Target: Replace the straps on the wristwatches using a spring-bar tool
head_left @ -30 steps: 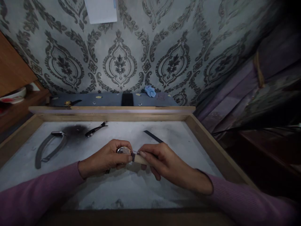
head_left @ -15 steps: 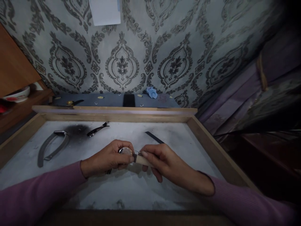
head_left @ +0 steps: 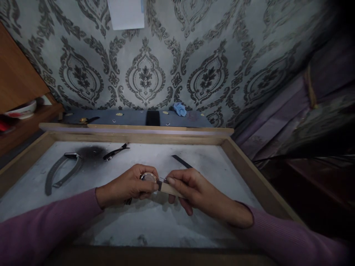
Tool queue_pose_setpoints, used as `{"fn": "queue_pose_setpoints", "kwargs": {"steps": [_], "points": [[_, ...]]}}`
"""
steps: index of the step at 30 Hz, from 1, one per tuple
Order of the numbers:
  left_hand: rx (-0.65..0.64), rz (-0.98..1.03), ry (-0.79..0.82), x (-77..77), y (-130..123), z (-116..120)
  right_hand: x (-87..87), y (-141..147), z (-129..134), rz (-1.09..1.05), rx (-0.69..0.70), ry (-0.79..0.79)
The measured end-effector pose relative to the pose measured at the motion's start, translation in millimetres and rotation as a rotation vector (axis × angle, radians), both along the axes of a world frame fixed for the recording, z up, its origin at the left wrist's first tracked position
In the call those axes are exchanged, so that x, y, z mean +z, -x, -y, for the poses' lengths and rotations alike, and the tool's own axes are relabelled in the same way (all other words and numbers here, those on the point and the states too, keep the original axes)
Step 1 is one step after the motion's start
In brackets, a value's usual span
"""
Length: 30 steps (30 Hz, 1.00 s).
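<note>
A round wristwatch [head_left: 149, 177] with a shiny rim is gripped between the thumb and fingers of my left hand [head_left: 135, 183]. From its right side a strap [head_left: 169, 188] runs out, dark near the case and beige further along. My right hand [head_left: 191, 188] is closed on that strap. A thin, needle-like piece [head_left: 163, 178] shows at the right fingertips, close to the case; its exact kind is too small to tell. Below my left hand a bit of dark material peeks out, mostly hidden. Beyond my right hand lies a dark flat strap piece [head_left: 181, 161].
A wood-rimmed tray table [head_left: 138, 137] surrounds the work. On its white surface lie a grey-strapped watch [head_left: 68, 171] and a dark, shiny plier-like tool [head_left: 115, 152]. Behind the rim are a black phone-like rectangle [head_left: 153, 118], a blue crumpled cloth [head_left: 180, 109] and a dark-strapped yellow watch [head_left: 88, 120].
The whole view has shifted very slightly. Both hands keep nearly the same pose on the watch and strap.
</note>
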State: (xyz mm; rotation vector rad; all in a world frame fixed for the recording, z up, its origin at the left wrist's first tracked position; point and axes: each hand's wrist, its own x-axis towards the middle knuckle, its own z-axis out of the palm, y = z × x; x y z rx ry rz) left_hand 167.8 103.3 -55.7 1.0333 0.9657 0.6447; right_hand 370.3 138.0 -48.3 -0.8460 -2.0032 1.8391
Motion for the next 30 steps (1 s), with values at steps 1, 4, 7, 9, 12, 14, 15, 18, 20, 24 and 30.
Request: {"fn": "queue_pose_setpoints", "kwargs": {"steps": [1,4,7,9,12,14,15,18,20,24,30], "points": [[0.002,-0.002,0.002,0.6,-0.2,0.1,0.2,-0.1,0.0,0.004,-0.002,0.016],[0.008,-0.006,0.008,2.3,0.0,0.4,-0.2,-0.2,-0.3,0.015,-0.001,0.045],[0.004,-0.007,0.005,2.8,0.3,0.2,-1.4,-0.2,-1.0,0.005,0.014,0.066],[0.005,-0.008,0.004,2.5,0.3,-0.2,-1.6,-0.3,-1.7,-0.009,0.022,0.085],[0.001,-0.007,0.002,1.1,0.4,-0.6,-0.4,-0.5,-2.6,-0.025,0.028,0.111],[-0.005,0.003,-0.001,0.0,1.1,-0.9,0.8,-0.7,-3.1,-0.027,0.024,0.129],[-0.004,0.012,-0.001,-0.5,1.7,-1.0,1.3,-0.8,-3.4,-0.028,0.020,0.137],[-0.003,0.036,0.008,-1.4,3.5,-1.2,1.3,-1.0,-4.5,-0.039,0.004,0.145],[-0.007,0.033,0.012,-1.1,4.3,-1.4,0.3,-0.7,-5.2,-0.054,0.000,0.149],[-0.007,0.013,0.014,0.6,4.5,-1.6,-1.5,0.1,-5.7,-0.078,0.000,0.154],[0.000,0.010,0.006,1.1,3.6,-1.1,-0.9,0.3,-5.4,-0.086,-0.008,0.157]]}}
